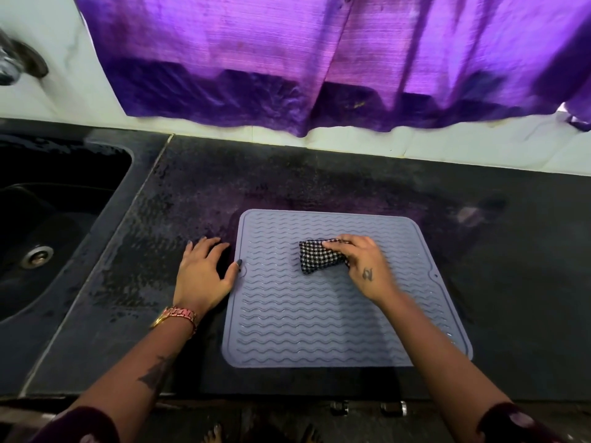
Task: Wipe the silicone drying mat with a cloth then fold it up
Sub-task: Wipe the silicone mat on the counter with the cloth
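The silicone drying mat [335, 314] is a pale grey-blue square with rounded corners, a raised rim and rows of wavy ridges across its face; it lies flat and unfolded on the dark desk [511, 282], to the right of the black sink [48, 219] and on the near side of the purple curtain [319, 65] that hangs over the white wall. A folded black-and-white checked cloth [319, 257] sits on the mat's upper middle. The right hand [364, 266] rests on the cloth's right end with its fingers curled over it, holding it against the ridges; the hand is slightly blurred, so how tight the hold is cannot be told exactly. The left hand [204, 270] lies flat on the desk just beside the mat's left edge, fingers spread and straight, its thumb tip touching the rim near the small notch there. A pink bracelet [179, 316] circles the left wrist. Streaks that look like wet marks show on the desk between the mat and the sink.
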A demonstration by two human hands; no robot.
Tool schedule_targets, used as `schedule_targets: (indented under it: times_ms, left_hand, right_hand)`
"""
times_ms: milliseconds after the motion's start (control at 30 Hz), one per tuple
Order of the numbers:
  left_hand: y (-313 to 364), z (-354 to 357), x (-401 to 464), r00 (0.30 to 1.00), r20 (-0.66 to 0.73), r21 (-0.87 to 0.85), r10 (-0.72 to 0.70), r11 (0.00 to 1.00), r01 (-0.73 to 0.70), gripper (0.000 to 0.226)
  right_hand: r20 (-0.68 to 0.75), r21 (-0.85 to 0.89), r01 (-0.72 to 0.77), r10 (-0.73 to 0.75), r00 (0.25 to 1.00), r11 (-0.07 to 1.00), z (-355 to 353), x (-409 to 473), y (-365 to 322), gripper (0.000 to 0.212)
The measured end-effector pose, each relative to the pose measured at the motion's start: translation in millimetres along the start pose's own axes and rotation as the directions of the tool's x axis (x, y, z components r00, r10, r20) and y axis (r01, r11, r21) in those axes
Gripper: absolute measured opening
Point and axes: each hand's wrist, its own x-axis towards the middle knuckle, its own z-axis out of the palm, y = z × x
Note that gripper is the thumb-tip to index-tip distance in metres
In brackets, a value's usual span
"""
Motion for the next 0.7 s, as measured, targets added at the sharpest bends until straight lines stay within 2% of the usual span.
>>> schedule_targets:
  times_ms: [100,200,300,367,533,600,700]
  left_hand:
    - [1.3,-0.1,0.4,1.000,-0.012,0.002,0.001,1.000,-0.001,0.065]
    - [1.5,-1.1,0.8,1.000,-0.015,0.012,0.007,1.000,-0.006,0.075]
    - [2.2,-1.8,1.4,1.000,-0.020,0.013,0.006,1.000,-0.006,0.076]
    - [2.8,-1.7,1.2,1.000,-0.024,0.012,0.010,1.000,-0.010,0.075]
    - [4.1,-1.6,2.6,0.999,-0.045,0.018,0.008,1.000,-0.007,0.074]
    - [4.1,-0.6,2.9,0.998,-0.065,0.020,0.010,1.000,-0.009,0.071]
    - [3.1,1.1,2.7,0.998,-0.068,0.029,0.008,1.000,-0.006,0.070]
  right_hand:
    - [0.153,-0.138,-0.041,0.062,0.986,0.990,5.9,-0.8,-0.7,0.058]
    - [0.152,-0.204,0.001,0.031,0.988,0.979,0.2,5.0,-0.2,0.044]
    - [0.198,-0.301,0.131,-0.072,0.978,0.945,3.8,3.6,-3.0,0.049]
    - [0.236,-0.314,0.141,-0.067,0.969,0.939,8.6,2.7,-1.6,0.052]
    - [0.206,-0.165,0.163,-0.127,0.970,0.973,-5.2,39.6,8.5,0.048]
    - [0.134,-0.214,0.172,-0.145,0.980,0.962,-2.4,47.3,9.1,0.051]
    - [0.159,-0.318,0.159,-0.113,0.981,0.935,15.1,41.0,10.6,0.058]
